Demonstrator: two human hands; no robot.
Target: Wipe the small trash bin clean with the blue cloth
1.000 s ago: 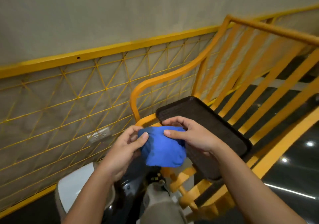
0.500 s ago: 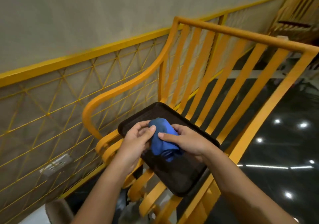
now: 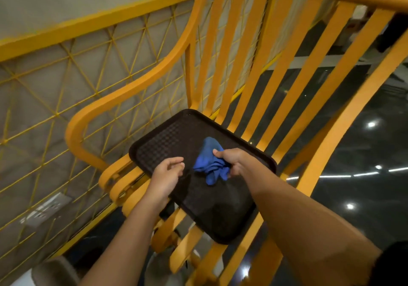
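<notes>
The blue cloth is bunched up and hangs just over a dark brown tray that lies on the seat of a yellow slatted chair. My right hand grips the cloth from its right side, thumb on top. Just left of the cloth, my left hand hovers over the tray with loosely curled fingers and holds nothing. At the bottom left edge, a grey-and-white rounded shape shows only in part; it may be the small trash bin.
A yellow wire-mesh railing runs along the beige wall on the left, with a wall socket low behind it. Dark glossy floor with light reflections lies to the right of the chair.
My left hand has let go of the cloth and pulled a little to the left; only my right hand grips it now. The view has swung right and closer to the tray.
</notes>
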